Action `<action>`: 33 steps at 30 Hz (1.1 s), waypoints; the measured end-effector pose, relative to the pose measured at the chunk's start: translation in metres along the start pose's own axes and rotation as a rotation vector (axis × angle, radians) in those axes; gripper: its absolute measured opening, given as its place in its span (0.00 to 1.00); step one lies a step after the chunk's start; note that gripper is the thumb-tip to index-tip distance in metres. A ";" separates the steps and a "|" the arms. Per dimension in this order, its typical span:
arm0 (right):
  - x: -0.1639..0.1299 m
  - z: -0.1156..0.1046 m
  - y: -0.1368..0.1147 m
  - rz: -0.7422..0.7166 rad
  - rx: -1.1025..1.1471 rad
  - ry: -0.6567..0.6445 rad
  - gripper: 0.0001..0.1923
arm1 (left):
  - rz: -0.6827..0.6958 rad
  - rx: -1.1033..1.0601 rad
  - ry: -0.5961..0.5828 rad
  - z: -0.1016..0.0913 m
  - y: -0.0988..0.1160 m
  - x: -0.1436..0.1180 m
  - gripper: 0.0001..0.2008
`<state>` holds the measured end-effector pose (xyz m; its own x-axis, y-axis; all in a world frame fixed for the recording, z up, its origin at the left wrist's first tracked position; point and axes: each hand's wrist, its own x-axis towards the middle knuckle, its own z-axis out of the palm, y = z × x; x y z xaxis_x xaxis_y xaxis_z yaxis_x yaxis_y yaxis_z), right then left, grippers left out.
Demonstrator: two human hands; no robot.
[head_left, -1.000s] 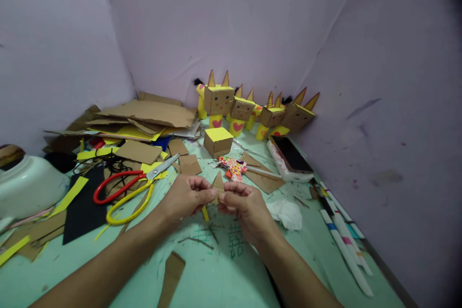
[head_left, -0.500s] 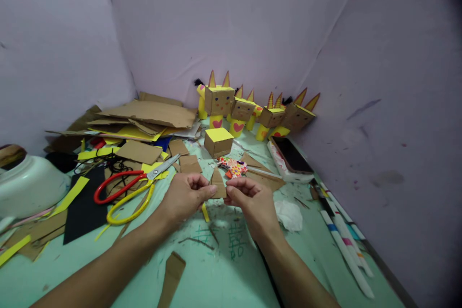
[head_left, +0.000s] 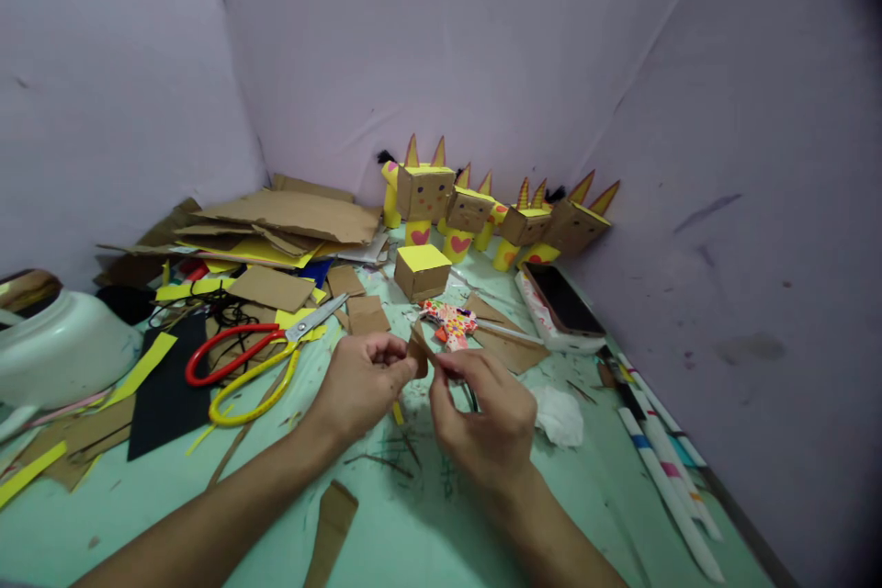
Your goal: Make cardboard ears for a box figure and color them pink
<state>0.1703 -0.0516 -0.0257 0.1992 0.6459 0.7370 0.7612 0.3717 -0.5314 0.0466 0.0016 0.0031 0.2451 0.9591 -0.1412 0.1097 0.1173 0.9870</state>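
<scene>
Above the middle of a cluttered green desk [head_left: 172, 514], a person's left hand [head_left: 358, 386] pinches a small brown cardboard triangle [head_left: 417, 351] between thumb and fingers. The right hand [head_left: 486, 418] is curled narrow just beside it, fingertips touching the piece's lower edge. Red-and-yellow scissors [head_left: 252, 363] lie toward the left edge. A yellow-topped cardboard cube [head_left: 423, 270] sits farther back, and cardboard figures with pointed ears [head_left: 475, 211] line the far corner.
</scene>
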 end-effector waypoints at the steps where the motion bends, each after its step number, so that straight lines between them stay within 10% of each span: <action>1: -0.002 0.001 -0.002 -0.061 -0.048 -0.007 0.08 | -0.015 -0.047 -0.020 0.001 -0.001 -0.001 0.06; 9: -0.006 0.007 -0.004 -0.059 0.097 -0.107 0.10 | -0.076 -0.244 -0.070 0.001 -0.011 0.002 0.08; 18: 0.009 0.008 0.002 0.644 0.407 -0.152 0.10 | -0.095 -0.312 -0.142 0.001 -0.012 0.002 0.11; 28: 0.009 0.006 0.005 0.652 0.435 -0.194 0.03 | -0.084 -0.346 -0.143 0.000 -0.014 0.003 0.18; 33: 0.014 0.005 0.010 0.901 0.674 -0.196 0.11 | -0.113 -0.353 -0.154 -0.001 -0.013 0.005 0.19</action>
<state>0.1778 -0.0350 -0.0227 0.3603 0.9300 -0.0722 -0.1077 -0.0354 -0.9936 0.0456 0.0046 -0.0108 0.3952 0.8885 -0.2332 -0.1866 0.3263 0.9267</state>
